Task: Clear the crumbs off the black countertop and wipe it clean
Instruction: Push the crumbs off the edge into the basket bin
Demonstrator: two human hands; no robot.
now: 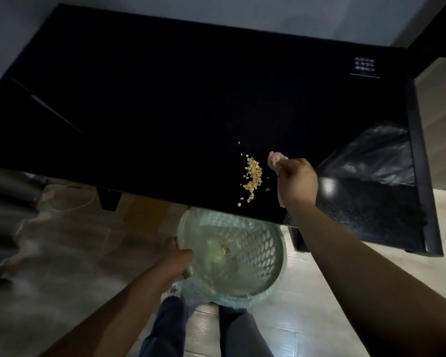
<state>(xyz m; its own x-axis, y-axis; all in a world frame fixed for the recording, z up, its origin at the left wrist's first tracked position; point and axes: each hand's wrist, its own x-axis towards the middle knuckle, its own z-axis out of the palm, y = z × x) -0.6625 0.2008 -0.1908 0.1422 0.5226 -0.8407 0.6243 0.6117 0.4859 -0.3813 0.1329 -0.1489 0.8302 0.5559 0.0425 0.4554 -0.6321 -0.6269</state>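
Right hand: I pinch a pink cloth beside the crumbs, to sweep them.
Left hand: I grip the green basket below the countertop edge, to catch them.

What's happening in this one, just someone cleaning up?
Yes. A person's right hand holds a pinkish cloth on the black countertop, just right of a small pile of crumbs near the front edge. The left hand grips the rim of a pale green bin, held below that edge. The crumbs are not yet swept off, though a few yellowish bits lie in the bin.
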